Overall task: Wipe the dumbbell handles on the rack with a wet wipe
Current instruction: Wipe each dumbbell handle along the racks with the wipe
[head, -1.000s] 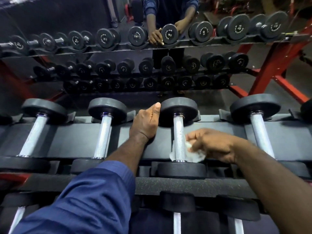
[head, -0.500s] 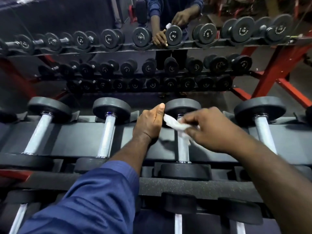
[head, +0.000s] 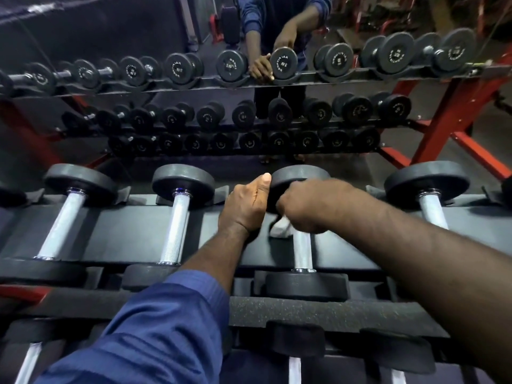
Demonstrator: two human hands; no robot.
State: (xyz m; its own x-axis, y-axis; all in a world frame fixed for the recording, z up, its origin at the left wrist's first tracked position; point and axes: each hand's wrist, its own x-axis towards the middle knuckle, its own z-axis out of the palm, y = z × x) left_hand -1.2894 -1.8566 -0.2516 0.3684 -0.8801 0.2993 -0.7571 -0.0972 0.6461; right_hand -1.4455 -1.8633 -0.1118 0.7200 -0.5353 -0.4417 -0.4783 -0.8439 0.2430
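The wipe (head: 281, 230) sits at the far end of a dumbbell (head: 300, 177) handle (head: 302, 252), clamped round it by the right hand (head: 307, 209), likely to rub all sides. The left hand (head: 245, 206) is fisted beside the weight, thumb against it, probably steadying. Whether its fingers hold anything is hidden. The black rack (head: 124, 231) faces a mirror (head: 138, 29).

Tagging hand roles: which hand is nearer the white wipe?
Right. The right hand grips the wipe on the dumbbell handle. The left hand rests on the rack just left of it, thumb against the dumbbell's far head.
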